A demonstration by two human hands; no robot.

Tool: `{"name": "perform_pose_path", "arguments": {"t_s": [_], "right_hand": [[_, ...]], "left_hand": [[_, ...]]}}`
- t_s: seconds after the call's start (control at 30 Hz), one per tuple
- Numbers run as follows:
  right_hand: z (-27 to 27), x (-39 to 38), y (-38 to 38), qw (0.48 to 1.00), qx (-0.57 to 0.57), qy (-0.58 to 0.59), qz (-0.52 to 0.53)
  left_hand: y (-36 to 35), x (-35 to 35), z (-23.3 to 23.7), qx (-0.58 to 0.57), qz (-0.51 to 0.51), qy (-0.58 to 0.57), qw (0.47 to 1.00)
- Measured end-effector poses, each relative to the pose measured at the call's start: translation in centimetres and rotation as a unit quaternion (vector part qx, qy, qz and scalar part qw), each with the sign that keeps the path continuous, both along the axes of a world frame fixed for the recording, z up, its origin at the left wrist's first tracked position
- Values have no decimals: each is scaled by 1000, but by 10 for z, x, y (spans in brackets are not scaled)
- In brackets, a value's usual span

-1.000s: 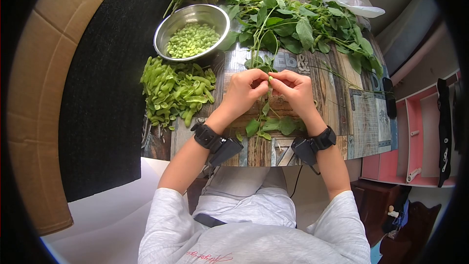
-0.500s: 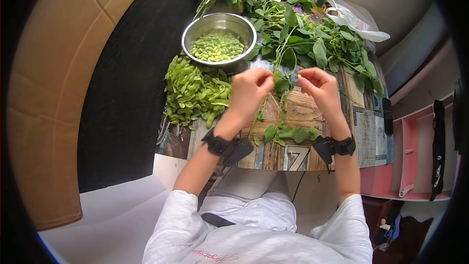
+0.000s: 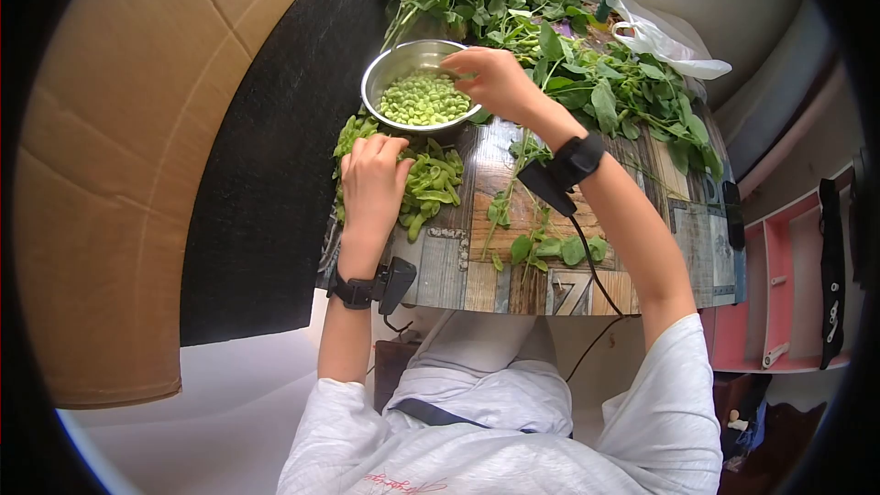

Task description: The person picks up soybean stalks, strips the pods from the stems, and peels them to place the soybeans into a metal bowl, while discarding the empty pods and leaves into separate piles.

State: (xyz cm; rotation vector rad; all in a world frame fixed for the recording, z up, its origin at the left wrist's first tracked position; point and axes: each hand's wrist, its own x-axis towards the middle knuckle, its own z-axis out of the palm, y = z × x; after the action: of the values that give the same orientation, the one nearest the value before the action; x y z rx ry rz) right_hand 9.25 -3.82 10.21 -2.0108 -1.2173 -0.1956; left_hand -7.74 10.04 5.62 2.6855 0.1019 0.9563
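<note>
Over the pile of green soybean pods at the table's left is my left hand. Its fingers bend down onto the pods and its thumb stands apart; the fingertips are partly hidden. My right hand reaches across the right rim of a steel bowl, its fingers loosely apart and nothing visible in them. Shelled green beans cover the bottom of the bowl. A leafy soybean stem lies on the wooden-patterned table, partly behind my right wrist.
Leafy bean plants are heaped along the back and right of the table, beside a white plastic bag. A black panel and cardboard stand at the left. A cable hangs from my right wrist's black device.
Both hands have moved left from above the table's middle. My left hand has come down to the pod pile, and my right hand has gone up to the bowl, its fingers opened from a pinch.
</note>
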Motion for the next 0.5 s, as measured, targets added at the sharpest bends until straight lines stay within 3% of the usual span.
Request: {"name": "perform_pose_path", "arguments": {"t_s": [0.27,0.33,0.5], "right_hand": [[0,-2,-128,980,137,90,-114],[-6,-8,-152,947,198,209,-141],[-53,-17,-197,912,232,285,-182]], "left_hand": [[2,-6,-6,12,-2,22,1000],[1,-4,-11,21,-13,-8,1000],[-24,-11,7,55,-29,-29,998]]}}
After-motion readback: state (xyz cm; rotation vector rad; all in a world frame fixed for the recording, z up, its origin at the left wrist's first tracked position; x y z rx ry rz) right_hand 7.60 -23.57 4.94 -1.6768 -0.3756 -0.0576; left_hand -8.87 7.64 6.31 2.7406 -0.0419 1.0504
